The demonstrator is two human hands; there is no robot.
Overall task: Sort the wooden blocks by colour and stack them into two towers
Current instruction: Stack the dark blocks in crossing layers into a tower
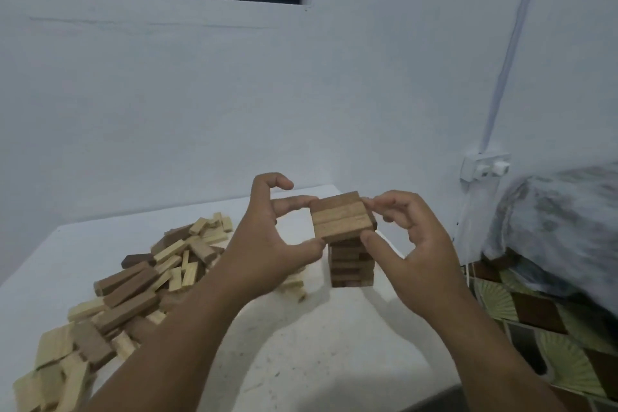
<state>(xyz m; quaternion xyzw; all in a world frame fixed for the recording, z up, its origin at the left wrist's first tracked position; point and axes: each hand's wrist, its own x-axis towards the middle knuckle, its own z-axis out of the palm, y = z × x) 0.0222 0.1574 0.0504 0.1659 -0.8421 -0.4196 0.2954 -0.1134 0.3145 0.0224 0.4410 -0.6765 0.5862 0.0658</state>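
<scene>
On the white desk, a dark tower several layers high is steadied, its top layer pinched between the curled fingers of the left hand and right hand. To the left, a mixed pile remains unsorted; no light tower is seen.

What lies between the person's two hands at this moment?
In the head view, the top layer of the dark block tower lies between the left hand and the right hand; fingertips of both touch its sides.
</scene>
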